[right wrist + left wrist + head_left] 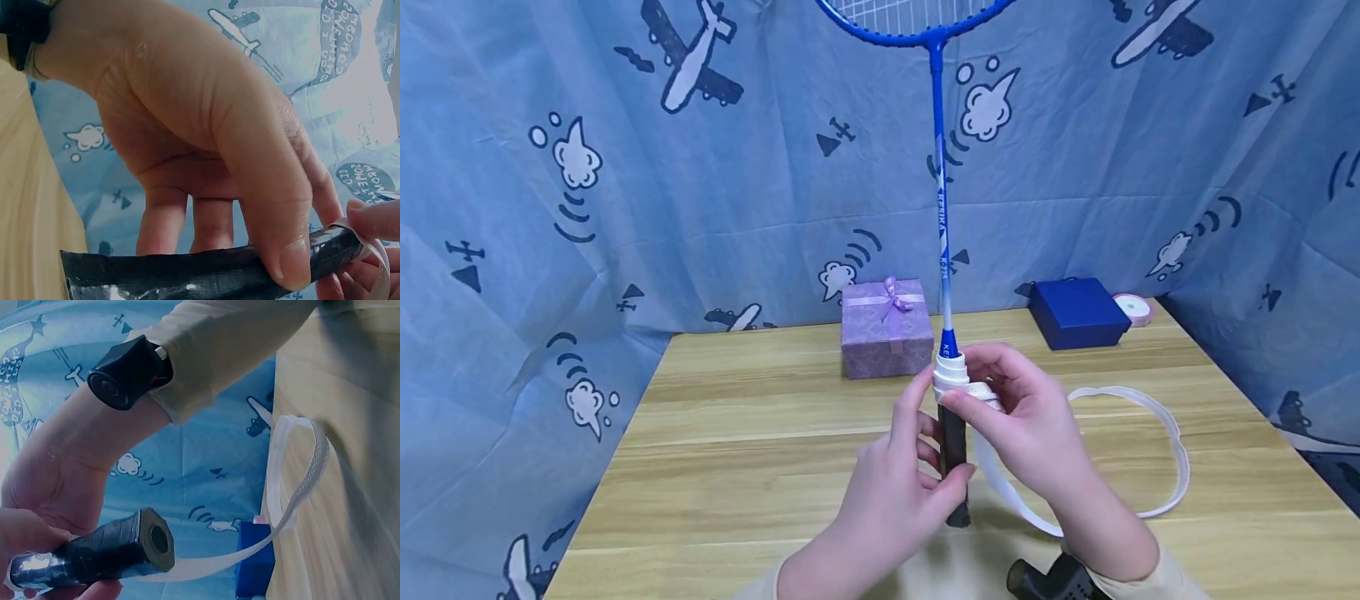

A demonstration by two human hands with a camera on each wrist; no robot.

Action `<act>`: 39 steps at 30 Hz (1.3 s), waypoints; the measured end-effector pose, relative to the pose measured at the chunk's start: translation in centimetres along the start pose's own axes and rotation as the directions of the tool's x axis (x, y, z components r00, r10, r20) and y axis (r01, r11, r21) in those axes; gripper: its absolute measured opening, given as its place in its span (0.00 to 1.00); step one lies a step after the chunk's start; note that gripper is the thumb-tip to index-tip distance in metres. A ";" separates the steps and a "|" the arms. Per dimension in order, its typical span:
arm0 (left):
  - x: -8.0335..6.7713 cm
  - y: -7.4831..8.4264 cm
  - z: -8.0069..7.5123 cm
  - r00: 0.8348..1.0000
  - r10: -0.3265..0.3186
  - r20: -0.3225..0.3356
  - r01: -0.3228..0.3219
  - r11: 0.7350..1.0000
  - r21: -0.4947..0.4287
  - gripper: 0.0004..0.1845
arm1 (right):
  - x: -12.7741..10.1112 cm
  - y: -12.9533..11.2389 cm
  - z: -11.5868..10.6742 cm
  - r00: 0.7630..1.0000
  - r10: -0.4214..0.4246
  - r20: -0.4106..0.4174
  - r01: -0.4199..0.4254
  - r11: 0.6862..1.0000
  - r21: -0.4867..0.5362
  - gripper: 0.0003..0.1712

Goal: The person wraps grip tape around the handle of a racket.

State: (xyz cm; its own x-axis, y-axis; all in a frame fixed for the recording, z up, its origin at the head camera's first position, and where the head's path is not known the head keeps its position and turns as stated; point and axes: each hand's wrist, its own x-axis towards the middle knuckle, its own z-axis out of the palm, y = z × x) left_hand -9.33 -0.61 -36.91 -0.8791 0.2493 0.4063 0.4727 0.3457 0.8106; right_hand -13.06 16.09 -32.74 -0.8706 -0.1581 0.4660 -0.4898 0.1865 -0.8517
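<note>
Racket handle [953,454]: my left hand [887,500] grips it, my right hand [1030,425] pinches the white tape [1150,467]; only the top is wrapped.

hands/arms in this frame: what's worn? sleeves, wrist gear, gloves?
No gloves: left hand and right hand are bare. Both arms end in beige sleeves, cuffs sitting just above the wrist. Each wrist carries a black camera unit, a chunky housing with a round lens face and a small silver part at its edge. No rings, no cables and no markings are visible.
</note>
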 end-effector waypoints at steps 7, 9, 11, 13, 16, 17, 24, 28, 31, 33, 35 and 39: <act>0.1 0.1 -0.2 0.998 -0.031 0.046 0.038 0.989 -0.141 0.58 | 0.1 0.0 -0.2 0.997 0.015 0.072 -0.015 1.000 -0.002 0.20; 0.1 0.1 -0.3 0.996 -0.049 0.073 0.063 0.975 -0.212 0.58 | 0.2 0.1 -0.3 0.996 0.016 0.093 -0.020 0.999 0.037 0.20; 0.2 0.2 -0.5 0.992 -0.061 0.106 0.090 0.953 -0.289 0.58 | 0.2 0.3 -0.5 0.994 -0.004 0.110 -0.006 0.996 0.087 0.19; 0.3 0.2 -0.7 0.988 -0.067 0.138 0.112 0.927 -0.359 0.58 | 0.2 0.5 -0.6 0.992 -0.039 0.124 0.021 0.989 0.144 0.18; 0.4 0.2 -0.9 0.982 -0.055 0.181 0.132 0.883 -0.450 0.57 | 0.4 0.7 -0.9 0.987 -0.090 0.134 0.059 0.973 0.222 0.17; 0.4 0.2 -1.0 0.980 -0.047 0.196 0.137 0.869 -0.476 0.57 | 0.4 0.7 -1.0 0.985 -0.103 0.139 0.067 0.968 0.240 0.17; 0.8 -0.4 -1.5 0.959 0.074 0.273 0.125 0.755 -0.644 0.57 | 0.7 0.8 -1.5 0.971 -0.115 0.208 0.041 0.943 0.331 0.23; 1.0 -1.0 -2.0 0.935 0.176 0.309 0.091 0.722 -0.686 0.56 | 0.7 0.8 -1.7 0.952 -0.125 0.279 -0.001 0.912 0.410 0.29; 1.3 -1.4 -2.3 0.901 0.269 0.340 0.064 0.694 -0.717 0.56 | 0.6 0.9 -1.7 0.934 -0.180 0.309 0.026 0.896 0.443 0.32; 1.4 -1.5 -2.5 0.878 0.323 0.354 0.051 0.671 -0.739 0.56 | 0.4 0.9 -1.7 0.927 -0.220 0.302 0.070 0.896 0.439 0.33; 1.4 -1.5 -2.6 0.869 0.342 0.358 0.043 0.669 -0.742 0.55 | 0.2 0.9 -1.6 0.932 -0.234 0.278 0.103 0.904 0.415 0.32; 1.3 -1.1 -2.6 0.910 0.236 0.342 0.043 0.764 -0.643 0.54 | 0.2 0.7 -1.2 0.959 -0.192 0.208 0.115 0.935 0.334 0.30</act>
State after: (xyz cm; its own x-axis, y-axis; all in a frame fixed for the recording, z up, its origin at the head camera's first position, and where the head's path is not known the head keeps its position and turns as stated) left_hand -11.18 -3.03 -36.19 -0.6672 0.6173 0.4168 0.2837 -0.3068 0.9085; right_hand -13.66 17.39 -32.96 -0.7310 -0.3888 0.5608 -0.5422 -0.1679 -0.8233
